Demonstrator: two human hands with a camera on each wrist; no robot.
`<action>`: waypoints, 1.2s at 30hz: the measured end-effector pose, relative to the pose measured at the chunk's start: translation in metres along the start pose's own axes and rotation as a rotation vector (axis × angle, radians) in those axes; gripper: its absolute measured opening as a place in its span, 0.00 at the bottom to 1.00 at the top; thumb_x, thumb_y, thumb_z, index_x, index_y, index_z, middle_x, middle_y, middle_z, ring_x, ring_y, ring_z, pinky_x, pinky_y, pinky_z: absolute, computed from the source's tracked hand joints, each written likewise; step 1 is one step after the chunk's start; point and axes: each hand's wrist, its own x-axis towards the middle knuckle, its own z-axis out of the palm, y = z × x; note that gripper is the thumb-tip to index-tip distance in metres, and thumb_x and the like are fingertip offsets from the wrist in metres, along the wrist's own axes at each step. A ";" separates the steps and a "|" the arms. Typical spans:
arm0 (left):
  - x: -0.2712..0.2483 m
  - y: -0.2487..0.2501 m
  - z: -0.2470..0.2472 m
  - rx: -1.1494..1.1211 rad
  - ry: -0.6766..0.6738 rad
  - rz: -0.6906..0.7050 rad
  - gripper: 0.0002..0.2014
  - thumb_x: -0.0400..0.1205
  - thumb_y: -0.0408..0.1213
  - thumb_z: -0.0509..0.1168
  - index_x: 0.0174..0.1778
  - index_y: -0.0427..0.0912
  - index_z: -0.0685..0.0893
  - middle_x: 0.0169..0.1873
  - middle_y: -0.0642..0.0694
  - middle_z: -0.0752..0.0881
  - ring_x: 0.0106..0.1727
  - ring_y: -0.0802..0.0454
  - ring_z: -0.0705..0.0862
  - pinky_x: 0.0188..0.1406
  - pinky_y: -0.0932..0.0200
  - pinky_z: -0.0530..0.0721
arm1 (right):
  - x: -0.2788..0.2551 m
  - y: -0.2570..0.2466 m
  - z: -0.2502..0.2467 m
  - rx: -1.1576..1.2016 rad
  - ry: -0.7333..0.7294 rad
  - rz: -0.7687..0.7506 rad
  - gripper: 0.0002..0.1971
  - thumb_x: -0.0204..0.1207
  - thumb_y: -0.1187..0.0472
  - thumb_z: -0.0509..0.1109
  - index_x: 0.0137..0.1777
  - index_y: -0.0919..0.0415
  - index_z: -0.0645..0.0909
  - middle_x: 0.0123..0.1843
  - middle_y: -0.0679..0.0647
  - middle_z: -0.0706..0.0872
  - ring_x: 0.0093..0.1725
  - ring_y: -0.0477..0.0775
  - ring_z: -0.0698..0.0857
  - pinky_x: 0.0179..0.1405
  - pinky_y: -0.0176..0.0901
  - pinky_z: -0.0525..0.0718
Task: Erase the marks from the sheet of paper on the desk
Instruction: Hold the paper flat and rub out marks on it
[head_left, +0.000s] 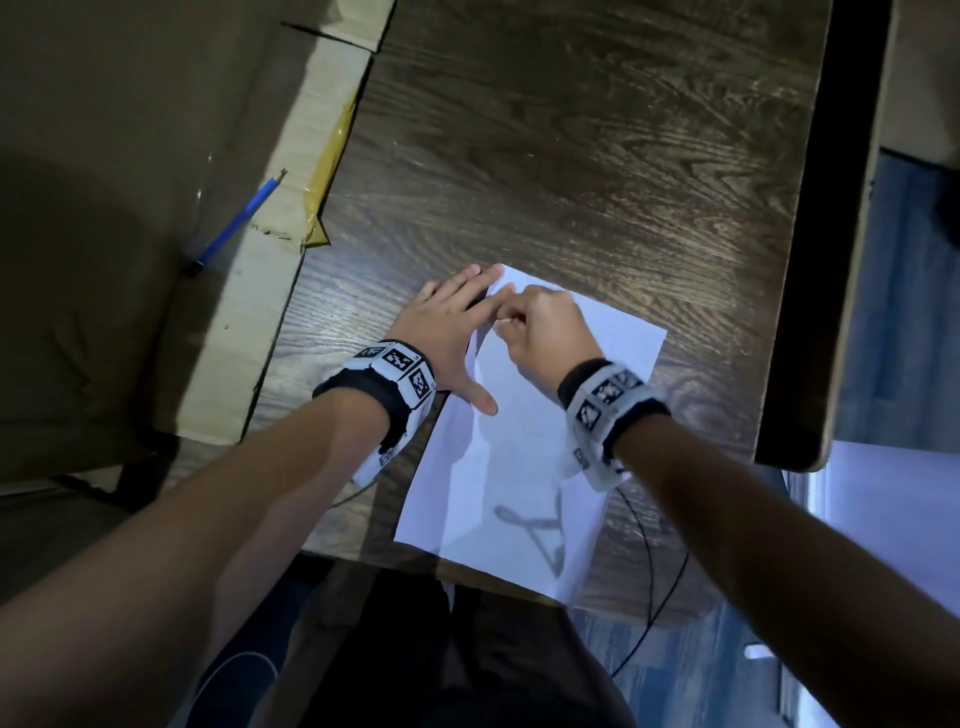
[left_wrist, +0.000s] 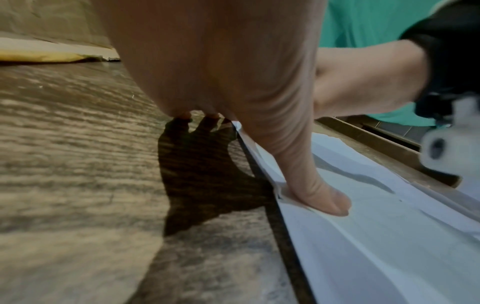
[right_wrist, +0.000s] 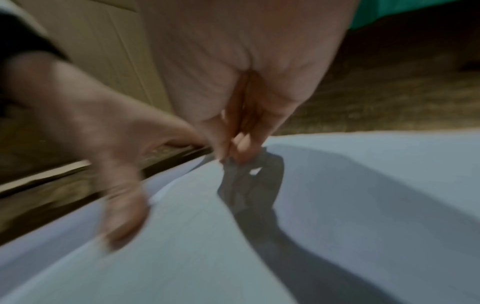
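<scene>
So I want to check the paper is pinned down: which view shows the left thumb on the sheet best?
The left wrist view: the left hand's thumb presses flat on the sheet of paper near its edge, sharp and close. The head view shows it small from above. The right wrist view shows it blurred.

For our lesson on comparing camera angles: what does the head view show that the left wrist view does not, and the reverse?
Only the head view shows the blue pen on the cardboard box and both wristbands. Only the left wrist view shows the left thumb pressing a small crease into the sheet's edge. Both show the left hand flat, the right hand, the sheet of paper and the desk.
</scene>
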 end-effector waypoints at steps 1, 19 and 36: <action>0.000 0.001 0.000 0.002 -0.002 -0.004 0.72 0.53 0.78 0.74 0.88 0.57 0.42 0.87 0.58 0.38 0.88 0.52 0.40 0.85 0.41 0.50 | -0.010 -0.001 0.007 0.000 0.005 -0.011 0.08 0.76 0.64 0.66 0.38 0.60 0.84 0.40 0.55 0.83 0.38 0.56 0.81 0.38 0.49 0.81; 0.000 0.000 0.003 0.016 0.016 0.001 0.73 0.54 0.79 0.73 0.88 0.54 0.43 0.87 0.58 0.40 0.88 0.52 0.40 0.85 0.39 0.45 | -0.005 -0.007 -0.002 0.002 -0.128 -0.004 0.06 0.74 0.63 0.69 0.40 0.58 0.87 0.39 0.52 0.88 0.39 0.55 0.85 0.40 0.46 0.84; 0.000 0.005 0.002 0.049 -0.006 -0.029 0.74 0.54 0.81 0.70 0.88 0.53 0.38 0.87 0.57 0.36 0.87 0.51 0.37 0.85 0.37 0.43 | -0.016 0.001 0.003 0.271 0.091 0.206 0.03 0.74 0.58 0.72 0.45 0.49 0.82 0.34 0.44 0.84 0.32 0.41 0.82 0.39 0.34 0.82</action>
